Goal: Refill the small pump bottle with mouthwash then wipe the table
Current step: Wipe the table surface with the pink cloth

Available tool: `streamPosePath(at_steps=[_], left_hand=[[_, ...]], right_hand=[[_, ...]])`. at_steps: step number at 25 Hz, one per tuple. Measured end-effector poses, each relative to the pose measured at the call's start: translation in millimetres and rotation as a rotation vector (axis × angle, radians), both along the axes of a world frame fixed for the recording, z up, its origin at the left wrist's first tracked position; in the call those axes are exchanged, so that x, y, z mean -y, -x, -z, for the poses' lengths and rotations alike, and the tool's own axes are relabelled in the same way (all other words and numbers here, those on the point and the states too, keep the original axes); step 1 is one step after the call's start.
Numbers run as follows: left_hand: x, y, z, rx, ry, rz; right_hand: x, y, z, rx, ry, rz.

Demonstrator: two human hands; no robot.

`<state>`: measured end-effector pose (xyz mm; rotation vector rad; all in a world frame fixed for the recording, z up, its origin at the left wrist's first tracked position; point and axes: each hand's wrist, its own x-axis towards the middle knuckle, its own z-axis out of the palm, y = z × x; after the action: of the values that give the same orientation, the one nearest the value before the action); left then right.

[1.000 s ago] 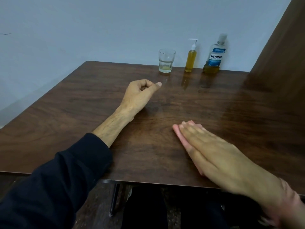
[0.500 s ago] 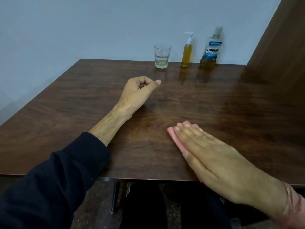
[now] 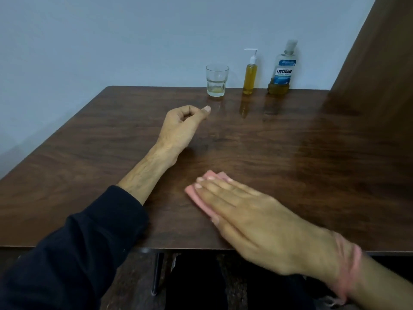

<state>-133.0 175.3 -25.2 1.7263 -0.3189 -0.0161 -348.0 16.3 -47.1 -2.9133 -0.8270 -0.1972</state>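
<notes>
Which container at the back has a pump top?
The slim amber pump bottle, standing between the clear drinking glass and the blue-labelled mouthwash bottle.

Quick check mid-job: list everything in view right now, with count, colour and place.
table: one, dark brown wood, fills the middle
glass: one, clear, a little pale liquid at the bottom, far edge
pump bottle: one, yellow liquid, white pump, right of the glass
mouthwash bottle: one, clear, blue label, rightmost of the row
cloth: one, pink, near edge, under the right hand
wall: pale blue-grey, behind
left hand: curled, empty, resting mid-table, dark sleeve
right hand: flat, pressing the cloth
</notes>
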Motion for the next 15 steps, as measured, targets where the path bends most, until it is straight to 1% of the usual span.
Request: streamPosePath(at_steps=[1, 4, 6, 7, 9, 13, 14, 15], left_hand=[[-1, 0, -1, -0.003, 0.01, -0.001], [-2, 3, -4, -0.013, 0.014, -0.006], [-1, 5, -5, -0.01, -0.012, -0.014], [-1, 6, -6, -0.006, -0.026, -0.017], [-2, 5, -6, 0.003, -0.026, -0.022], [-1, 0, -2, -0.009, 0.017, -0.031], [0, -1, 0, -0.017, 0.032, -0.031], [1, -1, 2, -0.024, 0.037, -0.031]], right_hand=[[17, -9, -3, -0.015, 0.031, 0.038], [58, -68, -22, -0.212, 0.104, 0.29], [57, -106, -32, -0.264, 0.087, 0.421], [49, -117, -31, -0.254, 0.07, 0.437], [27, -115, -22, -0.227, 0.049, 0.362], [22, -48, 5, -0.019, 0.018, -0.076], [34, -42, 8, -0.02, 0.013, -0.117], [50, -44, 8, -0.03, 0.03, -0.101]])
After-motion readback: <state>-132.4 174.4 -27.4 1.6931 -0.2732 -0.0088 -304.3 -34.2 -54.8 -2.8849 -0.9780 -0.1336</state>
